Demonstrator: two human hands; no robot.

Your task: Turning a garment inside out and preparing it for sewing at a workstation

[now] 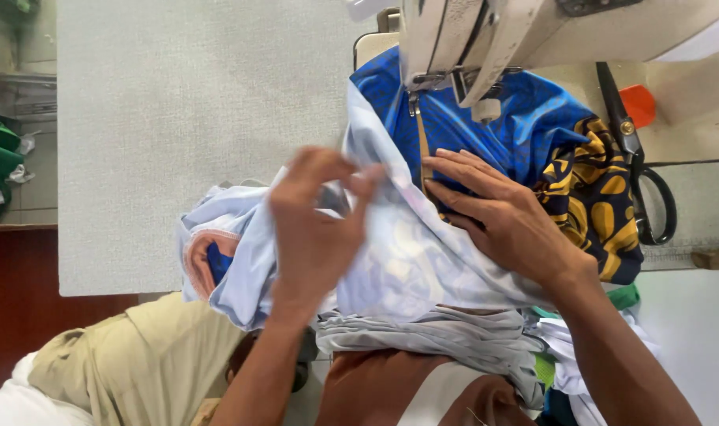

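A pale blue fabric [407, 252] is bunched on the sewing table, joined to a blue patterned cloth [525, 126] with a dark yellow-printed part [596, 197]. My left hand [316, 229] pinches a fold of the pale blue fabric between thumb and fingers. My right hand [505, 213] lies flat with fingers spread, pressing the cloth down just in front of the sewing machine's presser foot [417, 106]. The sewing machine head [493, 35] hangs over the blue cloth at the top.
Black scissors [643, 181] with an orange object [638, 104] beside them lie to the right of the machine. The grey table top [194, 118] spreads to the left. Beige cloth [138, 355] and grey and white fabrics [446, 331] pile near my lap.
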